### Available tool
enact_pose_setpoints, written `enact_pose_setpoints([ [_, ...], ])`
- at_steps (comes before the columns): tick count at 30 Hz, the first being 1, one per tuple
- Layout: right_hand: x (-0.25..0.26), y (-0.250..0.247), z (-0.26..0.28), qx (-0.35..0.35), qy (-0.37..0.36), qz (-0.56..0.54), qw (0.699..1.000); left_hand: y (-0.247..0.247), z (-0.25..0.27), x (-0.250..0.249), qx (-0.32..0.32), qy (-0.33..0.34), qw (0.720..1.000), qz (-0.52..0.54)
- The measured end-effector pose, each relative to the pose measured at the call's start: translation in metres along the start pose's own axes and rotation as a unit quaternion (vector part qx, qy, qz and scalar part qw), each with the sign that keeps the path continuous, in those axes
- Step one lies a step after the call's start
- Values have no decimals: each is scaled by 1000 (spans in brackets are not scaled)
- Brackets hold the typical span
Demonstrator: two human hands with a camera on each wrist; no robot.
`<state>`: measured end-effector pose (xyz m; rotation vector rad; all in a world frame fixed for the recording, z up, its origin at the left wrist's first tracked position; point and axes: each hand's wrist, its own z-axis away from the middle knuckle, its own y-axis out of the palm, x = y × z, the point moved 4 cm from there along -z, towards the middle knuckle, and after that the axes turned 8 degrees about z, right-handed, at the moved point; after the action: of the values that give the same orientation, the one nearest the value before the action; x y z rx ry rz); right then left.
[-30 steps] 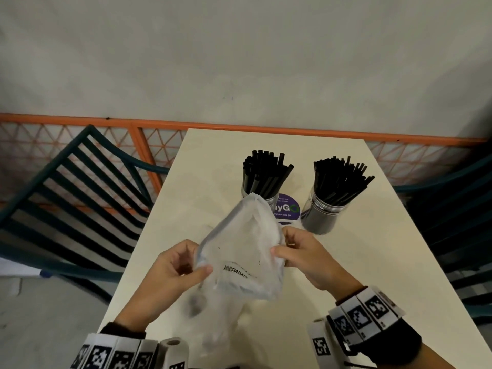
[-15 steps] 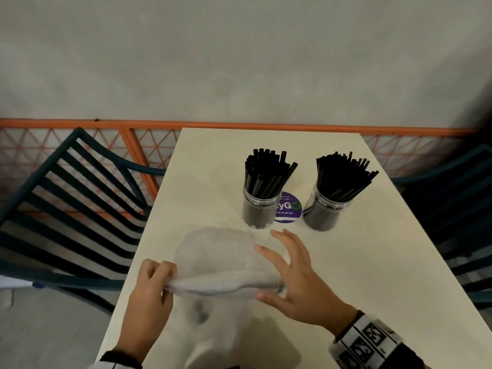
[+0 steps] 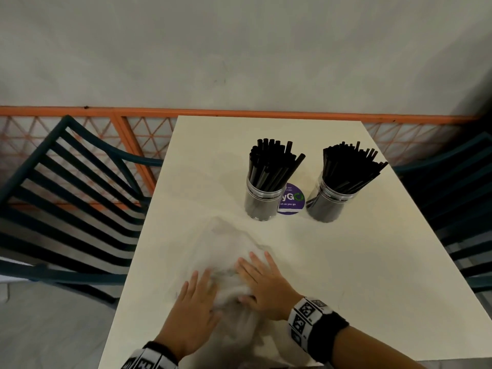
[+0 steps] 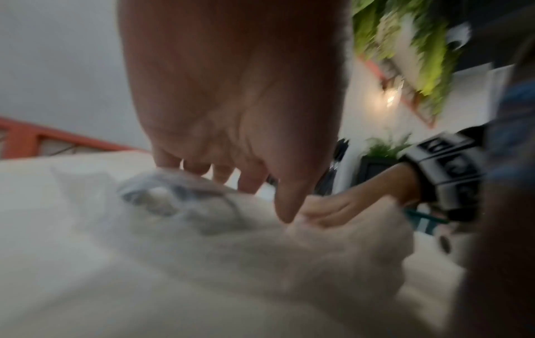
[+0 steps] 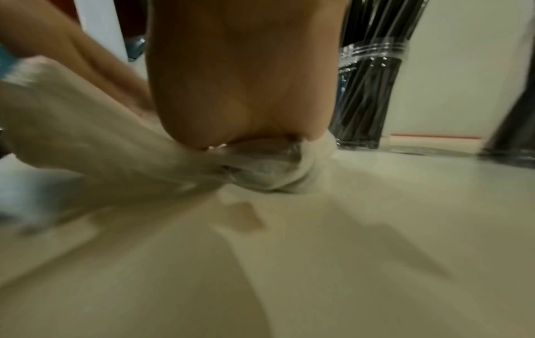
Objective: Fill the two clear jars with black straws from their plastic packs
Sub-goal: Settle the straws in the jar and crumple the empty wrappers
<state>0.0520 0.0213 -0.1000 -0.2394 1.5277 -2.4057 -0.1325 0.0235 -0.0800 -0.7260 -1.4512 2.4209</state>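
Jars full, empty pack flattened under both hands

Jars first: two clear ones stand upright on the cream table (image 3: 346,262), with a round purple sticker (image 3: 290,199) showing between them. The left jar (image 3: 262,202) holds a bundle of thicker black straws (image 3: 271,163) that rise well above its rim and lean slightly toward the right. The right jar (image 3: 328,205), on the far side of the sticker, holds thinner black straws (image 3: 351,166) that fan out toward the upper right.

Nearer the person than the sticker lies a clear plastic pack (image 3: 229,251), crumpled and lying flat on the table. Its long axis runs from a point just short of the left jar back toward the table's near edge.

The left hand (image 3: 195,310) lies palm down on the pack's left part with its fingers straight and a little spread. The right hand (image 3: 262,286) presses flat on the pack's right part, fingers extended toward the jars. The two thumbs nearly meet over the pack's bunched middle. Neither hand grips anything.
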Motion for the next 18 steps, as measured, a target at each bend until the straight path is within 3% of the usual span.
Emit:
enact_pose_setpoints([
  [3,-9,-1,2,-12,-9,-24,1000,28,-9,20,55,12,998,-5],
  [6,-16,-7,4,-39,-75,-88,993,6,-8,9,87,-9,994,73],
  [10,-31,-27,14,-61,-98,-161,980,-15,-12,-2,47,36,991,119],
  [14,-59,-61,39,-174,-98,-226,953,-58,-5,-23,1,26,985,173],
  [18,-112,-83,74,-274,-45,-305,911,-108,2,-69,-73,37,973,214],
])
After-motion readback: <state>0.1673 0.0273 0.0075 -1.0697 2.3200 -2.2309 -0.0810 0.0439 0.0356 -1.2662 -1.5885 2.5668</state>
